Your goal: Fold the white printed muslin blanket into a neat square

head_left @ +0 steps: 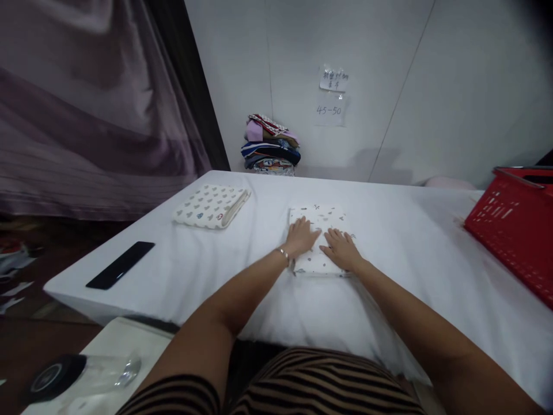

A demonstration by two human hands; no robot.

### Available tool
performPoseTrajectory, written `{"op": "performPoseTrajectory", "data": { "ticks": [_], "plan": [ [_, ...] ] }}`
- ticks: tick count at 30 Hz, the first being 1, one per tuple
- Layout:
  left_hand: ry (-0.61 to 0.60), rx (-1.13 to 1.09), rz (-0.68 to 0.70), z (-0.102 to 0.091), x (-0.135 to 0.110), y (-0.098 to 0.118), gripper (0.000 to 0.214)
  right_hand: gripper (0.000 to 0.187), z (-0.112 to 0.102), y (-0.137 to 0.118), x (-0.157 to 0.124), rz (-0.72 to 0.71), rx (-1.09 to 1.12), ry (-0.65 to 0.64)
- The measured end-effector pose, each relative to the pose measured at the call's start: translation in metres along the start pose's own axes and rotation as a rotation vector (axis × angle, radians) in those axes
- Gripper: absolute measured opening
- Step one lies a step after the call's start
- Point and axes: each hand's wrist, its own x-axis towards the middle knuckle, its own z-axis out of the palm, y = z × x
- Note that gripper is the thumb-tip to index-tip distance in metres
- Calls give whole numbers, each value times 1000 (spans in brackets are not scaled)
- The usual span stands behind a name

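Observation:
A white cloth with small dark prints lies folded into a rectangle on the white-covered table in front of me. My left hand rests flat on its left part, palm down, fingers spread. On its right part lies my right hand, also palm down with the fingers apart. Neither hand grips the fabric. To the left sits another folded cloth, cream with a grey repeated print and its layered edge facing right.
A black phone-like slab lies near the table's left edge. At the right stands a red plastic basket. Behind the table rises a stack of folded fabrics against the wall. A clear bottle with a black lid is at lower left.

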Motion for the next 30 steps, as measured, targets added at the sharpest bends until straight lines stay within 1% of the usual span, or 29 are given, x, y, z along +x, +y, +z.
{"op": "performPoseTrajectory", "data": {
  "ticks": [2,4,6,8,9,11,13,14,15,18,21,24,28,30],
  "plan": [
    [24,1,44,14,-21,2,62,59,2,1,-2,-5,10,4],
    [54,-43,53,23,-32,-1,56,56,2,4,-6,-5,28,1],
    [85,-145,46,24,-35,-6,50,52,0,8,-11,8,51,10],
    [145,-242,21,21,-38,-14,43,48,-3,10,-17,19,89,33],
    [199,-292,-13,18,-41,-17,40,46,-5,10,-20,23,120,50],
    [317,-405,-125,14,-55,-24,34,44,-7,5,-28,18,205,99],
    [377,-522,-253,12,-73,-28,28,43,-6,-4,-35,-16,299,157],
    [377,-562,-306,12,-82,-28,29,42,-5,-10,-38,-43,336,182],
    [351,-576,-343,11,-90,-28,31,40,-3,-16,-41,-77,364,197],
    [234,-553,-369,11,-103,-24,39,37,3,-31,-47,-161,390,207],
    [167,-518,-359,11,-101,-20,40,37,8,-39,-50,-202,362,214],
    [146,-526,-344,11,-95,-16,36,37,9,-40,-52,-217,337,228],
    [155,-714,-323,16,-93,-15,34,36,7,-36,-57,-180,340,236],
    [157,-739,-335,19,-94,-17,35,36,5,-34,-60,-154,352,233]
  ]
}}
